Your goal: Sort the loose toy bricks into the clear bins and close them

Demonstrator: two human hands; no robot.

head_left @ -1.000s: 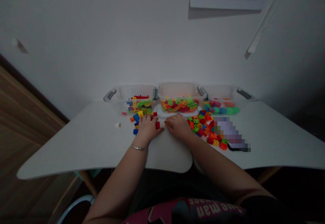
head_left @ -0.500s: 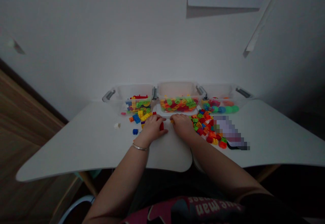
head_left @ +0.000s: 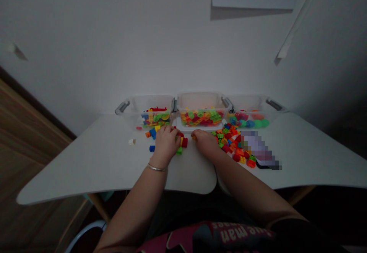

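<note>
My left hand point(head_left: 166, 142), with a bracelet at its wrist, rests palm down over loose toy building bricks, fingers bent and apart. Against its thumb side lie a red brick point(head_left: 185, 142), a yellow piece and a green brick point(head_left: 179, 151). To its left are a blue brick point(head_left: 152, 148) and an orange one point(head_left: 148, 134). My right hand point(head_left: 205, 143) has its fingertips closed on a small orange-yellow brick point(head_left: 194, 137), partly hidden by the fingers. Right of that hand spreads a pile of mixed bricks point(head_left: 229, 138).
Three clear bins line the wall: a left bin point(head_left: 134, 106) and a middle bin point(head_left: 200, 98) with bricks, and a right bin point(head_left: 249, 102) with round pieces. A phone point(head_left: 259, 150), blurred out, lies beside the pile. A small white piece point(head_left: 132, 141) sits on the white table point(head_left: 94, 161).
My left hand has shifted right, then back left, leaving red, yellow and green bricks showing beside its thumb. My right hand has moved slightly right, the small brick still at its fingertips.
</note>
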